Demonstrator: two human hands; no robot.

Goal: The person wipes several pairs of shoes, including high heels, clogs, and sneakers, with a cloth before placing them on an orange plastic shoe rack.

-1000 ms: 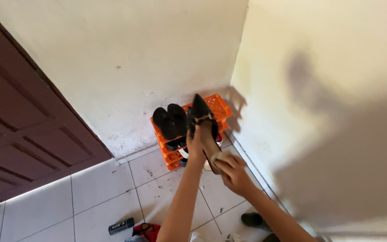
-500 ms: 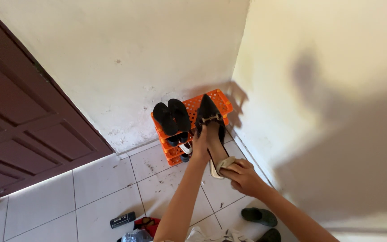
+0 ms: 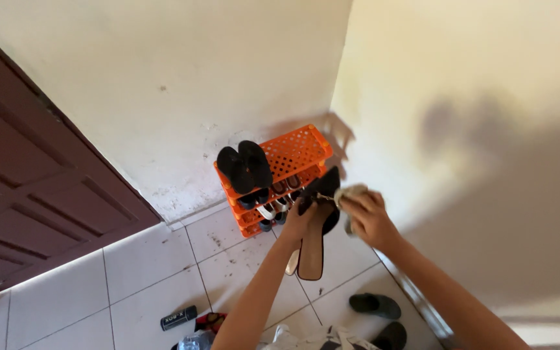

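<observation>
Left hand gripping black heeled shoe, toe partly hidden; right hand, fingers closed around pale cloth, mostly covered.

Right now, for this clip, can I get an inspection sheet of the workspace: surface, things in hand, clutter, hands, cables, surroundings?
Surface: white tiled floor, some dirt marks near the wall.
Things in hand: black pointed shoe, sole toward the camera; pale cloth bunched at its toe end.
Clutter: orange shoe rack in the corner, a black pair on top, more shoes on lower shelves; dark slippers on the floor; small dark container lying on the tiles.
Hands: left hand grips the shoe; right hand grips the cloth against it.
Cables: nothing seen.
Surroundings: cream walls, scuffed low down; dark brown door at left.
</observation>
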